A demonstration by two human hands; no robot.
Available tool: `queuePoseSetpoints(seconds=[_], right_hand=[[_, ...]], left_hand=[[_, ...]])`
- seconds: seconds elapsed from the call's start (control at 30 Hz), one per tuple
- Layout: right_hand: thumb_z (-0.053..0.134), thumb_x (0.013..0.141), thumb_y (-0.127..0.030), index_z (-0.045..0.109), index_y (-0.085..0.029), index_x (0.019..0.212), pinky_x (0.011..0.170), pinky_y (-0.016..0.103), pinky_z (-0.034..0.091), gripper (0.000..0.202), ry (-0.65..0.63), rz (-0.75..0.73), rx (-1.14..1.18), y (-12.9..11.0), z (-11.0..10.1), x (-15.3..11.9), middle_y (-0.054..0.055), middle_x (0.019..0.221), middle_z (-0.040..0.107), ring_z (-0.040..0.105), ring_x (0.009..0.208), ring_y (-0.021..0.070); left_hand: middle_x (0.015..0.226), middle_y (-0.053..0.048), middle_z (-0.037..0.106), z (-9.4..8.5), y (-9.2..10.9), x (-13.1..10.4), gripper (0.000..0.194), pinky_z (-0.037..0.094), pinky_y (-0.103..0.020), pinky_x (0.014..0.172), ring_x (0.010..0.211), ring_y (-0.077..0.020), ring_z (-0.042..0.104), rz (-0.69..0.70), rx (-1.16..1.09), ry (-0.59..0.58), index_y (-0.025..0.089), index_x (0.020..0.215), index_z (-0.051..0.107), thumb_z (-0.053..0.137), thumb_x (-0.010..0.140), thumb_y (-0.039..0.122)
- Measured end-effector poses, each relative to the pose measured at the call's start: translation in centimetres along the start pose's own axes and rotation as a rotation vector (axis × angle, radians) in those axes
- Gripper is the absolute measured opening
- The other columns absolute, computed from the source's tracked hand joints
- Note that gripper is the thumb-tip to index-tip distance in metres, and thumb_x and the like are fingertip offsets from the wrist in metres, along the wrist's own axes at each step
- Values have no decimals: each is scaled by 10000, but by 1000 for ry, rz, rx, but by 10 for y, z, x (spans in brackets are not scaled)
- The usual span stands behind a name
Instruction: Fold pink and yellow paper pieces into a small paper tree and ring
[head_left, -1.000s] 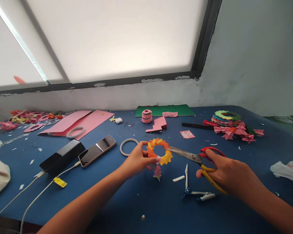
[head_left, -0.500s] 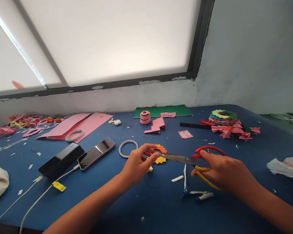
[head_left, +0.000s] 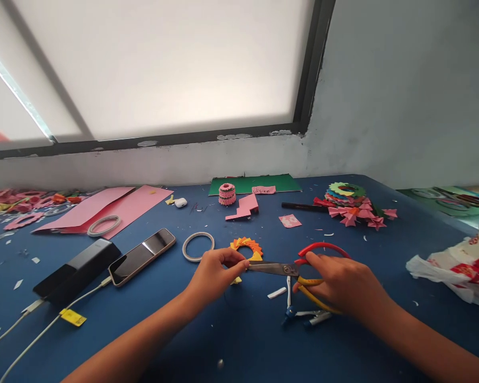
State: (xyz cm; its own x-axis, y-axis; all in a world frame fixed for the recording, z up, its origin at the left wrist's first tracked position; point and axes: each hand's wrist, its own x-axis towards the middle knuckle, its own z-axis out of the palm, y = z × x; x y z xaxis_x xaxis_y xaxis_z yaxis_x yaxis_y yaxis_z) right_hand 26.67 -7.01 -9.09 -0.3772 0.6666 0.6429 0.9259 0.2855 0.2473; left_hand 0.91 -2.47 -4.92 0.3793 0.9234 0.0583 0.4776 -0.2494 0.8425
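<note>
My right hand [head_left: 339, 279] is wrapped round the handles of a pair of scissors [head_left: 274, 268], one loop red and the other yellow. The blades point left, and their tips reach the fingertips of my left hand [head_left: 219, 268]. Thumb and forefinger of that hand are pinched together; anything between them is too small or hidden to make out. Just behind the blades lies a ring of folded orange and yellow paper [head_left: 247, 246], its near part hidden by hand and scissors. A small yellow paper piece [head_left: 236, 280] shows below my left fingers.
Tape roll [head_left: 198, 247], phone [head_left: 142, 257] and black power bank [head_left: 77, 269] lie left, with cables. Pink sheets [head_left: 104, 210], a green board [head_left: 255, 184] and a beaded pink stack [head_left: 227, 194] are farther back. Paper flowers [head_left: 355, 210] and a plastic bag [head_left: 443, 271] stand right.
The view has swung right, so things on the table appear farther left. My left thumb and forefinger have closed into a pinch at the scissor tips. More of the orange ring shows.
</note>
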Motion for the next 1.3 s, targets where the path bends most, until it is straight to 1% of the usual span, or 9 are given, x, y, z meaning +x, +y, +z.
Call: queuePoseSetpoints(seconds=[0.47, 0.63, 0.8, 0.93, 1.0, 1.07, 1.13, 1.23, 1.3], right_hand=[[349, 860, -647, 654, -175, 1075, 474, 271, 420, 602, -348, 142, 90, -3, 3, 2, 81, 695, 734, 701, 601, 243], [352, 850, -652, 627, -173, 1138, 518, 299, 475, 623, -452, 211, 107, -1, 3, 4, 96, 785, 748, 716, 685, 277], [372, 845, -644, 597, -175, 1188, 601, 360, 515, 623, -548, 288, 143, 5, 4, 8, 125, 908, 746, 712, 789, 315], [413, 821, -652, 619, -172, 1143, 575, 382, 499, 614, -606, 377, 167, 17, 9, 11, 131, 808, 741, 706, 742, 346], [442, 800, -664, 624, -166, 1124, 554, 376, 483, 621, -617, 432, 176, 26, 13, 12, 134, 770, 734, 700, 722, 356], [458, 780, -683, 629, -164, 1099, 543, 368, 471, 633, -620, 479, 194, 35, 18, 10, 137, 774, 731, 697, 720, 357], [459, 768, -698, 653, -171, 1017, 518, 351, 459, 614, -625, 510, 223, 44, 23, 8, 129, 770, 729, 693, 691, 342], [468, 766, -680, 669, -185, 926, 487, 328, 451, 558, -621, 525, 274, 52, 30, 4, 109, 756, 727, 683, 637, 304], [483, 784, -621, 667, -184, 977, 534, 333, 477, 512, -597, 514, 305, 55, 33, 1, 114, 836, 732, 690, 692, 292]], left_hand=[[685, -38, 687, -7, -12, 7, 330, 504, -244, 566, 618, -165, 634, 72, 123, -46, 173, 758, 664, 457, 884, 396], [717, -27, 669, -23, -19, 17, 321, 463, -248, 575, 646, -168, 617, 79, 273, 83, 194, 780, 586, 361, 925, 371], [554, 0, 593, -43, -21, 27, 376, 359, -265, 546, 551, -179, 564, 26, 466, 173, 210, 614, 505, 361, 923, 370], [474, -16, 570, -53, -24, 30, 505, 333, -281, 540, 517, -199, 564, -38, 573, 203, 207, 478, 483, 381, 909, 449], [593, -27, 657, -58, -26, 31, 383, 368, -282, 567, 606, -218, 620, -51, 601, 213, 209, 572, 590, 477, 870, 422], [853, -25, 724, -62, -29, 32, 126, 412, -276, 625, 770, -225, 661, -46, 612, 227, 235, 851, 667, 577, 813, 314], [985, -19, 720, -65, -32, 33, 257, 439, -275, 670, 868, -223, 665, -41, 615, 226, 258, 1042, 637, 606, 788, 237], [867, -31, 736, -67, -38, 36, 198, 472, -292, 686, 826, -216, 677, -48, 606, 194, 216, 1016, 662, 542, 858, 224], [868, -44, 725, -67, -41, 37, 206, 498, -320, 740, 812, -195, 674, -49, 592, 178, 177, 1043, 647, 496, 916, 236]])
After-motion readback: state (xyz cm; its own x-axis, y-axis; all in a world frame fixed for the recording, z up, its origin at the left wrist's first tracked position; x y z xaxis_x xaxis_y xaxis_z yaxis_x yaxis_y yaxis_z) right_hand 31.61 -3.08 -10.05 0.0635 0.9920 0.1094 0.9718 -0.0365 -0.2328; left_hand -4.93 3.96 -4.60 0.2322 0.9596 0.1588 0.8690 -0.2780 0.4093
